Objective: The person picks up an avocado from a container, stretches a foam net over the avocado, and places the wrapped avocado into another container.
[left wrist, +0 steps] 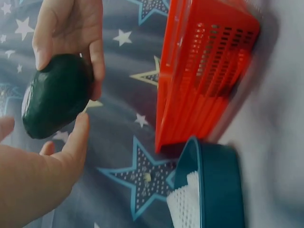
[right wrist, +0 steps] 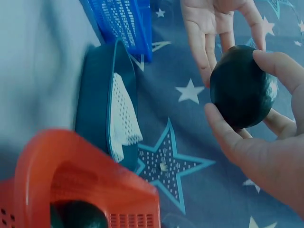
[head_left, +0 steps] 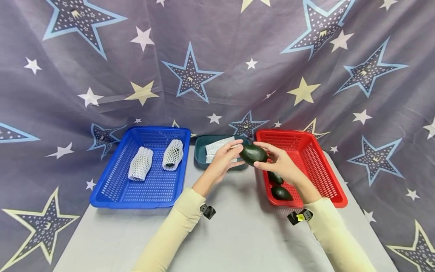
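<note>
Gripping an avocado (head_left: 253, 154): right hand (head_left: 281, 163), yellow patch (head_left: 300, 217) on its wrist device (head_left: 293, 218).

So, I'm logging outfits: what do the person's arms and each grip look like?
Left sleeve and right sleeve: long, pale yellow. Left wrist unit: small, black. Right wrist unit: black with a yellow patch. Left grip and right grip: bare, no gloves.

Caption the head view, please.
Right hand holds a dark avocado beside the left hand; blue basket left, red basket right.
</note>
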Tool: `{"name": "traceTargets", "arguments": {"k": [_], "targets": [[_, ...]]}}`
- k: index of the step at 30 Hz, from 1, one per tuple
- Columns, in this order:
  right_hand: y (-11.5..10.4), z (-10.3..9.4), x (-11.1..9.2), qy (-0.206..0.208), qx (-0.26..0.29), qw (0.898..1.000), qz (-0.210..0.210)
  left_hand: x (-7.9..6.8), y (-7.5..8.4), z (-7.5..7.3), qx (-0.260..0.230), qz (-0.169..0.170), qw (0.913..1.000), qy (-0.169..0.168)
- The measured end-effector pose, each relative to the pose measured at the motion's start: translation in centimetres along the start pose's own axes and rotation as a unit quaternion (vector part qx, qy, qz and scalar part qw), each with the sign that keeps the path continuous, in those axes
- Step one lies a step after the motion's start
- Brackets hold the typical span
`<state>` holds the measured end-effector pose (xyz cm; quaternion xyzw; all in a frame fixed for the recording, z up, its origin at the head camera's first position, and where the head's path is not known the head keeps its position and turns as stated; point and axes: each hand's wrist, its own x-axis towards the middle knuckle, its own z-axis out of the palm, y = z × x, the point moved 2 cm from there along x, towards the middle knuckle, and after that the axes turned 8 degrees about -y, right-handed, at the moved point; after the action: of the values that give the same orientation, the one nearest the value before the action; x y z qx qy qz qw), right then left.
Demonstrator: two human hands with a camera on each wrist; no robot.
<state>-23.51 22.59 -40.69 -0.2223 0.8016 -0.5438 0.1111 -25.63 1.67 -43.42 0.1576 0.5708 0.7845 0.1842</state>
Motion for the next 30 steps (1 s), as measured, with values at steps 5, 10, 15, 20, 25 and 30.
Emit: {"name": "traceTargets", "arguments": {"k": [5,10,15,20,25,30], "targets": [[-0.2,1.5,0.8,-0.005,-0.007,1.0,-0.007,-0.9,0.3,-1.4,0.023,0.0,0.9995,-0.019],[0.0,3.0,1.4,0.012,0.034,0.999,-0.02,-1.9,0.5,-2.5,0.041,-0.002,0.999,-0.018],[0.2,4.3,1.6,0.033,0.096,0.995,-0.021,-2.8,0.5,-3.6,0.042,0.0,0.9991,-0.008],[0.7,4.9,1.7,0.03,0.123,0.992,-0.006,-3.2,0.2,-4.2,0.047,-0.003,0.9989,-0.002],[0.9,5.2,1.9,0.02,0.124,0.992,0.005,-3.5,0.0,-4.6,0.053,-0.004,0.9986,0.004],[1.2,5.6,2.3,0.002,0.113,0.994,0.006,-3.8,-0.2,-5.2,0.08,-0.009,0.9966,0.019]]}}
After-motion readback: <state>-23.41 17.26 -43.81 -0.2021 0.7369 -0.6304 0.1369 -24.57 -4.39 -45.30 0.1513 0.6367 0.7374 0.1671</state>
